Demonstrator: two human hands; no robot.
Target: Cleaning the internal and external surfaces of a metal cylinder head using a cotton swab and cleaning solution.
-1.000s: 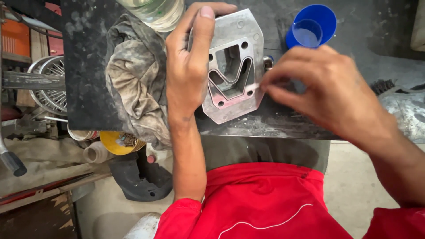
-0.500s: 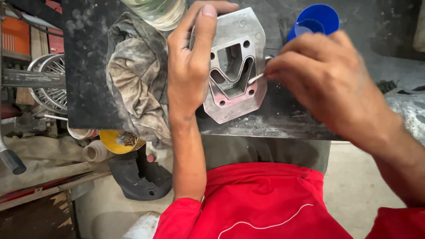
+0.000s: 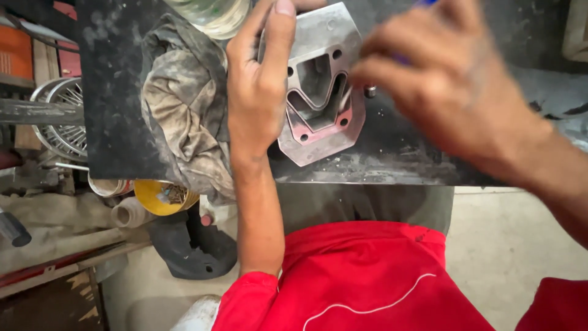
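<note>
From the head camera, looking straight down, a flat grey metal plate (image 3: 321,86) with a shaped cut-out and small bolt holes lies on the dark, dusty table (image 3: 398,153), close to its near edge. The left hand (image 3: 260,79) lies along the plate's left side, fingers stretched out and pressed on it, thumb out of sight, pinning it flat rather than gripping it. The right hand (image 3: 447,79) is blurred and hovers just over the plate's right edge with its fingers bunched together; whether they pinch anything I cannot tell, though a sliver of blue shows above the knuckles. A small metal stud (image 3: 370,92) stands on the table just beside the plate's right edge, under those fingertips. Left of the left hand, a crumpled dirty grey rag (image 3: 184,104) lies touching the wrist, and the base of a clear bottle (image 3: 211,15) sits at the table's far edge above it. Below the table, a yellow tub (image 3: 160,196) lies among clutter on the floor.
</note>
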